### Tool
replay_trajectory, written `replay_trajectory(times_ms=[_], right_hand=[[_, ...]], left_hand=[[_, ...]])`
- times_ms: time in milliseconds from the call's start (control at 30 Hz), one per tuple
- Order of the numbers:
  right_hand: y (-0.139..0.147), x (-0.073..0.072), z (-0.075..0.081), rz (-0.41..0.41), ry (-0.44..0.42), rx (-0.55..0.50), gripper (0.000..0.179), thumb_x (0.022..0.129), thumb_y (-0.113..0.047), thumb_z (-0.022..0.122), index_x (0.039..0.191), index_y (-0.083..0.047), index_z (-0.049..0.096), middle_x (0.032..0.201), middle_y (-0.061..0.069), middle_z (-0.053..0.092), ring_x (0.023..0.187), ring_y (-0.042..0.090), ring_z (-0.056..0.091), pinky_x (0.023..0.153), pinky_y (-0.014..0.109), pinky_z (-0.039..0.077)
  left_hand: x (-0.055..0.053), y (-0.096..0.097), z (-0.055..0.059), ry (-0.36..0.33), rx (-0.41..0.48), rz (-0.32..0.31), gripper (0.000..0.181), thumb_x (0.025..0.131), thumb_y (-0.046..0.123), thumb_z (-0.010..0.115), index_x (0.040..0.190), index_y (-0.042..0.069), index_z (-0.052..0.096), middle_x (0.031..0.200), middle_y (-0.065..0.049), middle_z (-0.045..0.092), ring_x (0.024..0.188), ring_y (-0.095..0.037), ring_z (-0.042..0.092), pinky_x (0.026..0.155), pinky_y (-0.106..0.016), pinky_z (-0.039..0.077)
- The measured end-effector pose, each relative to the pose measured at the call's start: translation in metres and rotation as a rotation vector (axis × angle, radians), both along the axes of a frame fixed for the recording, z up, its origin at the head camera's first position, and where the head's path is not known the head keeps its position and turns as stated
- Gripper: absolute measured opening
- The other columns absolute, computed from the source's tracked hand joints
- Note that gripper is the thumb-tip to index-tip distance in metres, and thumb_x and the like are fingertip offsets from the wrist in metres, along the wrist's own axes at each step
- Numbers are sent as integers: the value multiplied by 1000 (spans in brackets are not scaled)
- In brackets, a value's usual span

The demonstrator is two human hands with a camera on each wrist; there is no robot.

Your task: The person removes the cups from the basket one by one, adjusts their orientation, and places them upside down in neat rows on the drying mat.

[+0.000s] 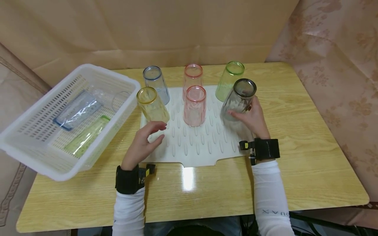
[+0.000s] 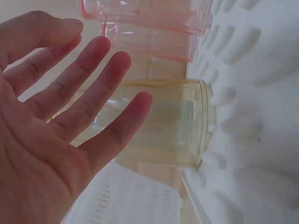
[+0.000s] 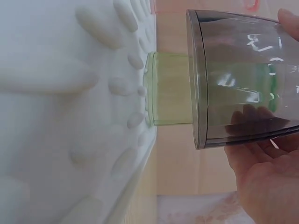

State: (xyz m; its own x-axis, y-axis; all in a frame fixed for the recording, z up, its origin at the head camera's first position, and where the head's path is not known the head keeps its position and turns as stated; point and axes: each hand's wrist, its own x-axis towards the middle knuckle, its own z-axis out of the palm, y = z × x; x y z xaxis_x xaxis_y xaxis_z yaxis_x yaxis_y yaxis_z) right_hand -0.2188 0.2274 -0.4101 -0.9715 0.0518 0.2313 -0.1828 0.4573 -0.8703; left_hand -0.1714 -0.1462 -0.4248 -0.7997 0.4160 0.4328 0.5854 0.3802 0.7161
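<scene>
My right hand (image 1: pixel 254 118) grips a dark grey clear tumbler (image 1: pixel 240 95), thumb on one side and fingers round the other. In the right wrist view, its lower edge is raised off the white ridged mat (image 3: pixel 51 135). Behind it stands a green tumbler (image 1: pixel 229 81) on the mat. My left hand (image 1: pixel 144 142) is held with fingers loosely spread and nothing in them, just in front of a yellow tumbler (image 2: pixel 168 123). Two pink tumblers, the front one (image 1: pixel 195 106) and the back one (image 1: pixel 193 76), stand mid-mat. A blue tumbler (image 1: pixel 156 83) is behind the yellow one.
A white perforated basket (image 1: pixel 73 173) stands at the left of the wooden table (image 1: pixel 307 147). Inside it lie a blue tumbler (image 1: pixel 78 109), a green tumbler (image 1: pixel 88 137) and a colourless clear one. A beige cloth (image 1: pixel 177 29) hangs behind the table.
</scene>
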Motion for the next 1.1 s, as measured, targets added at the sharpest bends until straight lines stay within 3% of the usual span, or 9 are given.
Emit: replay_trajectory(times_ms=[133, 500, 800, 900, 1000, 1100], right_hand=[[2, -8, -4, -18, -28, -15, 88, 74, -15, 84, 144, -4, 32, 138, 14, 41, 124, 24, 38, 100, 47, 32], [4, -17, -14, -21, -91, -32, 91, 75, -11, 83, 146, -1, 27, 143, 19, 38, 131, 30, 36, 106, 48, 31], [-12, -2, 8, 29, -115, -30, 82, 80, -8, 77, 144, 5, 27, 140, 27, 37, 125, 37, 37, 100, 52, 34], [-14, -1, 8, 32, -136, -56, 83, 80, -9, 77, 144, 4, 27, 140, 26, 38, 126, 35, 37, 102, 49, 33], [-12, -4, 5, 37, -145, -68, 85, 79, -8, 78, 145, 2, 26, 143, 24, 37, 129, 34, 36, 104, 50, 31], [-4, -13, -8, 42, -147, -72, 89, 78, -9, 80, 147, -1, 25, 145, 21, 36, 132, 33, 34, 107, 50, 29]], left_hand=[[2, -5, -3, 1, 16, 18, 36, 84, -10, 67, 118, -4, 58, 110, -16, 64, 102, -28, 60, 90, -48, 48], [3, -8, -8, 13, 48, 33, 37, 81, -13, 68, 116, -5, 59, 110, -18, 63, 102, -28, 60, 90, -49, 48], [6, -9, -7, -6, 44, 54, 39, 80, -12, 70, 117, -4, 59, 110, -14, 64, 101, -27, 61, 91, -48, 48], [5, -9, -8, -5, 49, 49, 39, 80, -12, 70, 117, -4, 59, 110, -15, 64, 101, -27, 61, 91, -48, 48], [5, -9, -9, 2, 58, 44, 38, 81, -12, 70, 117, -2, 60, 110, -16, 64, 102, -27, 61, 91, -48, 47], [5, -9, -9, 0, 65, 39, 37, 82, -10, 70, 117, -2, 60, 110, -16, 64, 102, -27, 61, 91, -47, 47]])
